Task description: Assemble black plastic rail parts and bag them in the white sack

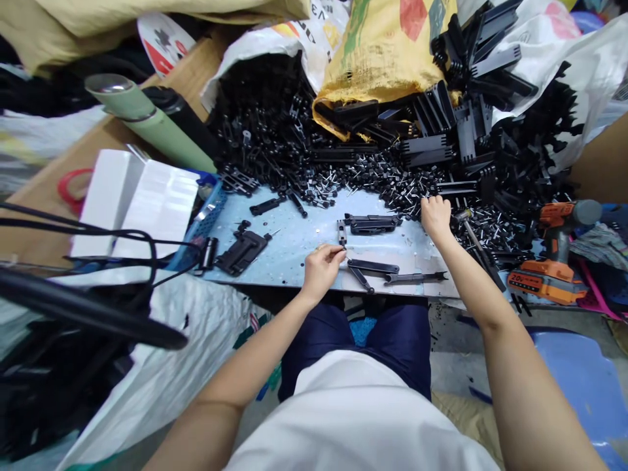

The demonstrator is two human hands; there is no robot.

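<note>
My left hand (321, 268) rests on the pale blue work board (304, 235), its fingers pinched on a small black plastic piece (341, 233) at its lower end. My right hand (434, 216) reaches further back, fingers curled into the edge of a heap of small black parts and metal pins (392, 180); what it holds is hidden. Between the hands lies a black assembled bracket (371, 224). Flat black strips (375, 268) lie just in front of my left hand.
A large pile of black plastic parts (275, 118) and comb-shaped pieces (441, 118) spills from sacks at the back. An orange cordless drill (552, 252) and a hammer (478, 248) lie right. White boxes (137, 203) and a green roll (147, 121) stand left.
</note>
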